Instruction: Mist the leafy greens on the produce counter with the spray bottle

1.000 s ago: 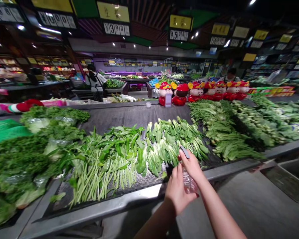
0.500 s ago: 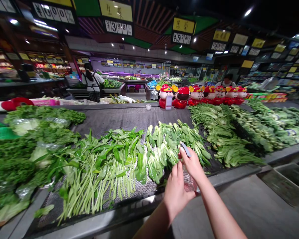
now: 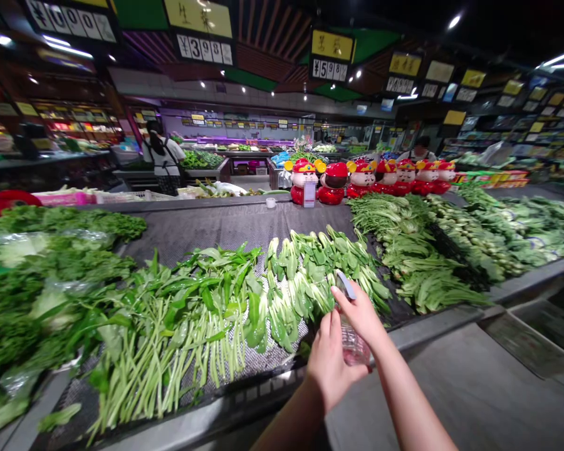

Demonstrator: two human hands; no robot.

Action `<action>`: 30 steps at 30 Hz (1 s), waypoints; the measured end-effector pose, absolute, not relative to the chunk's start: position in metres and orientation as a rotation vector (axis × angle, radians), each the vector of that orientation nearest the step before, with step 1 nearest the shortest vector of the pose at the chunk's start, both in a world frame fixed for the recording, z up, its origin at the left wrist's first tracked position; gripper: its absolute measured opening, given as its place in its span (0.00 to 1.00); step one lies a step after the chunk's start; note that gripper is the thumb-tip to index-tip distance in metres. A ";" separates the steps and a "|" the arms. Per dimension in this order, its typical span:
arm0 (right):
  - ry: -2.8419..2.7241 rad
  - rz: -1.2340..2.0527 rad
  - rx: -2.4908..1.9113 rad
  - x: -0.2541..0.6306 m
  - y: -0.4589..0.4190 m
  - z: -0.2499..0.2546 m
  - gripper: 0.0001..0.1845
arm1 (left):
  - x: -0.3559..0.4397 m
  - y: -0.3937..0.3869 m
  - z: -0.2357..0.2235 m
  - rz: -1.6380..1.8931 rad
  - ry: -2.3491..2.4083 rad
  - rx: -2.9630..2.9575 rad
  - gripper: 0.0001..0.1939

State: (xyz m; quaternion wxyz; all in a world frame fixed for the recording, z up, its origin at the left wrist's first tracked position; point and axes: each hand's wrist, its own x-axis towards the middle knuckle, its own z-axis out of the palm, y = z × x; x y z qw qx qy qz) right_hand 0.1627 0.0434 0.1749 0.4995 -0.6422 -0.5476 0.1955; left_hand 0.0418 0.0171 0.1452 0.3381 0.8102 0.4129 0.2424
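My left hand is wrapped round the lower body of a clear ribbed spray bottle, fingers on its far side. Higher up, my right hand grips the bottle's neck and its grey spray head. The head points away over leafy greens with pale stems, laid in rows on the black mesh of the display. Left of them lie long-stemmed greens, their stalks toward me. My palms and fingers hide part of the bottle.
The stand's grey front edge runs just beyond my hands. Curly lettuce fills the left; more greens lie right. Several red figurines line the back ledge. A person stands farther off. Price signs hang overhead.
The view has turned slightly, so the stand and signs appear farther left. Both hands keep the same hold on the spray bottle.
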 end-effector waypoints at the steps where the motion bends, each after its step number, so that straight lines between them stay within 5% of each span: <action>1: -1.344 0.483 -1.542 0.170 0.042 0.177 0.21 | 0.047 0.017 0.146 0.633 1.072 2.101 0.56; 30: -1.262 0.563 -1.524 0.246 0.008 0.152 0.18 | 0.130 -0.024 0.139 0.664 1.082 2.092 0.56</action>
